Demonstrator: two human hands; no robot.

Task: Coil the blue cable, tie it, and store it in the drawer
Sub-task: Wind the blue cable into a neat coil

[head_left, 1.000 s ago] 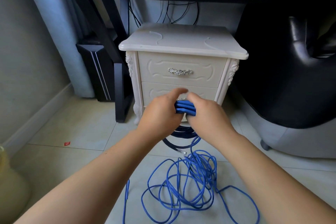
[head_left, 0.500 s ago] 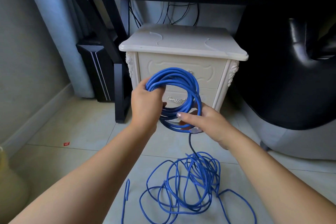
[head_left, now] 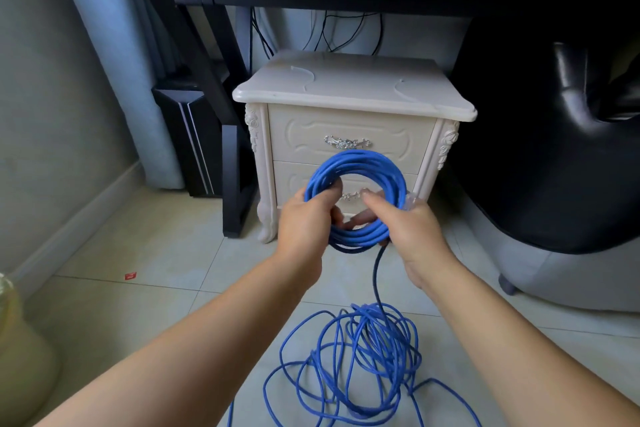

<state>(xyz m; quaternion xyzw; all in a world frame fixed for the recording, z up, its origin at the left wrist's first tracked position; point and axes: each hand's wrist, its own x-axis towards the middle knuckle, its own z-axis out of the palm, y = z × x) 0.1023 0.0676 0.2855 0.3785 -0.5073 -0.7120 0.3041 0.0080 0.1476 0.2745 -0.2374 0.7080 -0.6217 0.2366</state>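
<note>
**A:** Where is the blue cable to be found, and how is it held?

**B:** Part of it is wound into a ring and held up in front of the white nightstand; the rest is left as a loose heap on the tiled floor, joined to the ring by one strand hanging from its bottom; the left hand is closed round the ring's left side, thumb laid across the turns; the right hand is closed round the lower right, where a clear plug shows beside it.

**A:** How is it likely to be felt in the hand?

**B:** It is judged light, pliant yet springy; the jacket looks smooth, so turns may slip and fan out if the grip is eased; the plug's clip is probably brittle.

**A:** Where should hold be taken?

**B:** Across all the turns at one spot, so the bundle is pinched as a whole; the hanging strand is best drawn gently, since the heap looks prone to snagging; the upper drawer is shut, so one hand will be needed for it.
</note>
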